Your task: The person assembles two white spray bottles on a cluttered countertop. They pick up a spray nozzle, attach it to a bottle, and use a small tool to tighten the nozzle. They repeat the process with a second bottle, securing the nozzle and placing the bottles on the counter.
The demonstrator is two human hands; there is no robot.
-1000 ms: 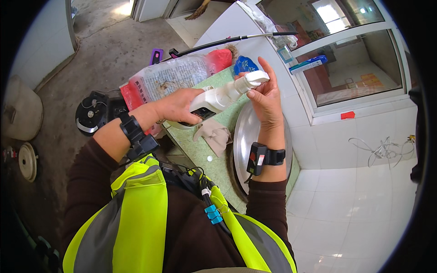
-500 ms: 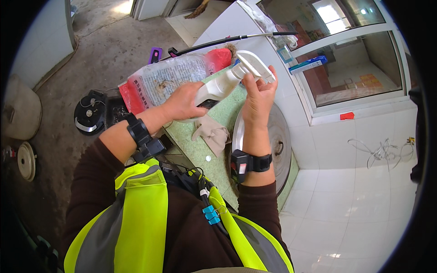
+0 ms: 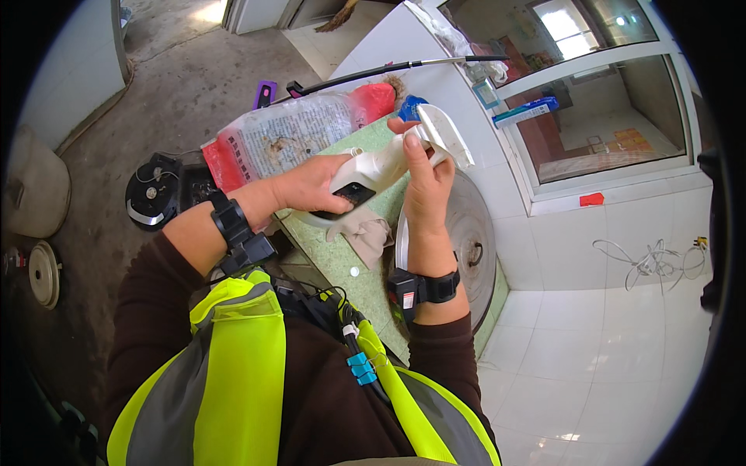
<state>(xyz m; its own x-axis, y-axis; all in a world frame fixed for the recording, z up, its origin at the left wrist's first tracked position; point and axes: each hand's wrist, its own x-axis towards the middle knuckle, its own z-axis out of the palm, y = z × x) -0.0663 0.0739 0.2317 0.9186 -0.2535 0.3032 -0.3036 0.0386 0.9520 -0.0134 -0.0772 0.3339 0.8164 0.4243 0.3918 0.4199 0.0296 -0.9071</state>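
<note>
Both my hands hold a white handheld cleaner [image 3: 379, 168] with a wide flat head and a dark panel or opening in its body; its exact kind is unclear. My left hand [image 3: 315, 186] wraps round the lower body, thumb across the near side. Around the neck, just below the wide head, the thumb and fingers of my right hand [image 3: 427, 175] are closed; some fingers are hidden behind it. Under the cleaner, a beige cloth [image 3: 367, 239] lies crumpled on the green speckled counter [image 3: 330, 252]. A small white disc [image 3: 354, 272] lies beside the cloth.
A large round metal lid [image 3: 475, 241] covers the counter's right part. Beyond my left hand lies a red-and-clear printed bag [image 3: 287, 136], with a long black pole [image 3: 373, 71] behind it. A black round appliance [image 3: 151, 194] stands on the floor. A tiled wall and window [image 3: 606, 116] bound the right.
The cleaner has turned in my hands, so its dark panel and a small spout show more. My right hand has shifted lower and closed round the neck. A blue item behind has come into view.
</note>
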